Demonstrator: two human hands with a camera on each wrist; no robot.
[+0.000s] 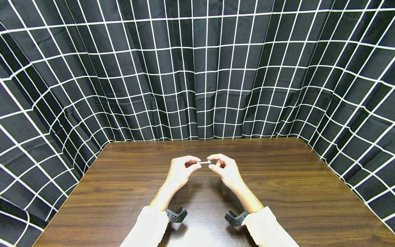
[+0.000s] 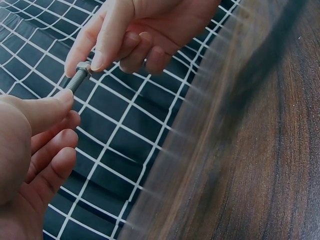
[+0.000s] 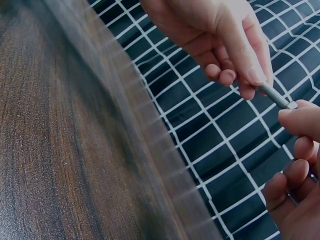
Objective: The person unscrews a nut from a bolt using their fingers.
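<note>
A grey metal bolt with a threaded shank is held up above the table between both hands, lying nearly level in the head view. My left hand pinches one end of it between thumb and fingertips, which hide that end. At the other end sits a nut, and the thumb and index finger of my right hand are on either side of it. Bare thread shows between the two hands in the left wrist view. The remaining fingers of my right hand curl loosely below.
A brown wood-grain table spreads out under the hands. Black curtains with a white grid stand behind it and along both sides. Each wrist carries a dark strap-like mount at the sleeve's edge.
</note>
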